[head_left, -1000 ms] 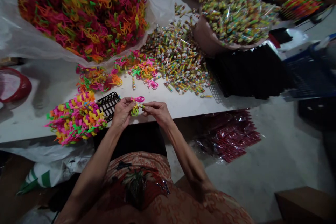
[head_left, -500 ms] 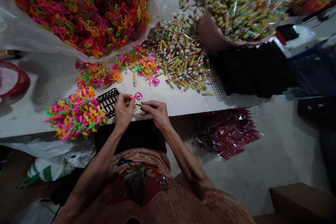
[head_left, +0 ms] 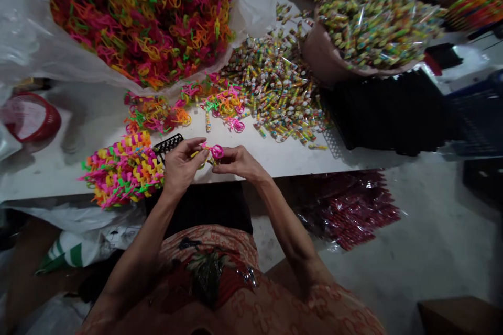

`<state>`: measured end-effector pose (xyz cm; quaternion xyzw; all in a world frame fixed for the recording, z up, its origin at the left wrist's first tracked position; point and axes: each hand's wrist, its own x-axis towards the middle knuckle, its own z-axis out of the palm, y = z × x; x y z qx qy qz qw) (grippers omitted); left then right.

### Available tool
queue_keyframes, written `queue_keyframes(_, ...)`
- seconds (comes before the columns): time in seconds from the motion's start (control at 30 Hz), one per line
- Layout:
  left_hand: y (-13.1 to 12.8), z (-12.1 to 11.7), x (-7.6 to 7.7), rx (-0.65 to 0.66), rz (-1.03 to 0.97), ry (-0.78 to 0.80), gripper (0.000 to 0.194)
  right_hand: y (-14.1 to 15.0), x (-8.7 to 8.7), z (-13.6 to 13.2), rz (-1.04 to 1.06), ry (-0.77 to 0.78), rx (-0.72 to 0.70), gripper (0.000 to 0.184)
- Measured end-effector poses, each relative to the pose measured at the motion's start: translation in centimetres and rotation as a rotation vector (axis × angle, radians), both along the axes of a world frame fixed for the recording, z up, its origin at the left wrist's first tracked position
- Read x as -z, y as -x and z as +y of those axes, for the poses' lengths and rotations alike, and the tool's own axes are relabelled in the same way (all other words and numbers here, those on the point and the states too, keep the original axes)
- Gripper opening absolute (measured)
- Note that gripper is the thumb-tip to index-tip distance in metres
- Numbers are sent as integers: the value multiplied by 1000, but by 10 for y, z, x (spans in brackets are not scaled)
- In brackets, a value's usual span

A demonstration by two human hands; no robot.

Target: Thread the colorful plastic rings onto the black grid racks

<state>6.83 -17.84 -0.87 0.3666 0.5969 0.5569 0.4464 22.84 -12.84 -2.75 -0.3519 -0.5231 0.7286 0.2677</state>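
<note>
My left hand (head_left: 181, 167) is closed in a pinch on a pink plastic ring piece (head_left: 217, 152), whose loop sticks out toward the right. Bits of yellow and green plastic show below its fingers. Close against the loop, my right hand (head_left: 243, 163) is also pinched; its fingertips cover most of what lies between them. Behind my left hand is a black slotted rack (head_left: 168, 144). Beside it, a row-packed bundle of pink, yellow, orange and green plastic pieces (head_left: 123, 170) lies at the table's front edge.
A large clear bag (head_left: 118, 70) of bright plastic pieces stands at the back. Small wrapped tubes (head_left: 275, 89) are heaped on the white table (head_left: 267, 159) and fill a pinkish tub (head_left: 324, 55). Stacked black racks (head_left: 393, 110) sit right; a red basket (head_left: 51, 123) sits left.
My hands have come closer together, and the pink loop has moved down in front of my right fingertips. The view has shifted slightly left.
</note>
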Motion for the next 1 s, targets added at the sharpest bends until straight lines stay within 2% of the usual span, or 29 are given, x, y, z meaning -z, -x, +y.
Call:
queue_keyframes(0.1,18,-9,-24,-3,246,-100,41,14,0,3,20,3,-31,22)
queue_keyframes(0.17,39,-16,-38,-67,467,-203,41,26,6,5,-16,-17,8,22)
queue_keyframes(0.23,65,-19,-46,-94,696,-244,36,38,15,8,-70,-67,40,22)
queue_keyframes(0.3,93,-19,-45,-24,901,-211,31,50,23,12,-132,-145,43,19)
queue_keyframes(0.43,132,-13,-24,316,1161,-129,35,79,32,20,-260,-354,12,14)
queue_keyframes(0.53,140,-10,-11,433,1201,-81,35,105,34,26,-265,-415,-1,12)
queue_keyframes(0.7,138,-9,-4,399,1183,-105,35,142,42,30,-286,-430,-30,4)
queue_keyframes(0.9,137,-9,-4,404,1188,-97,41,148,45,28,-447,-664,-178,7)
queue_keyframes(1.0,135,-8,-5,460,1238,-57,46,148,42,27,-537,-756,-239,11)
